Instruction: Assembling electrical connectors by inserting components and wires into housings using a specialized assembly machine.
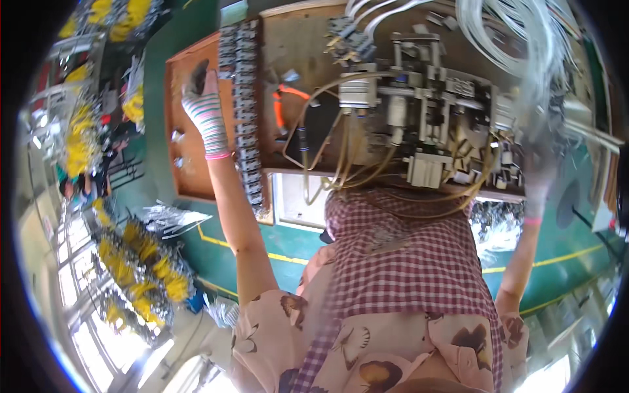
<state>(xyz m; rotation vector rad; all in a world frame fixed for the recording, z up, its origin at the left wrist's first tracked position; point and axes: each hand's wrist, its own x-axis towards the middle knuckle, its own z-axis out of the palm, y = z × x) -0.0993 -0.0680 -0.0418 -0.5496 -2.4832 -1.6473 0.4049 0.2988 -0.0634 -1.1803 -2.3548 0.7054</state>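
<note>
My left hand (pixel 206 114), in a striped knit glove with dark grey fingers, is over the orange-brown wooden board at the left. Its fingers are bunched together beside the upper part of a long row of grey metal-and-plastic blocks (pixel 246 111). Whatever they may pinch is hidden. At the right, my right hand (pixel 540 164), also gloved, is smeared by motion, so its fingers cannot be made out. It is low beside a hanging bundle of white wires (pixel 534 72). Between my hands stands a metal bench machine (pixel 426 105) with cylinders and tan air tubes (pixel 344 154).
Orange-handled pliers (pixel 282 108) and a dark flat phone-like slab (pixel 314 134) lie left of the machine. Small white connectors (pixel 468 160) are heaped at its lower right. Wired grey connectors (pixel 350 39) sit at the back. Yellow-ended wire bundles (pixel 141 268) hang far left.
</note>
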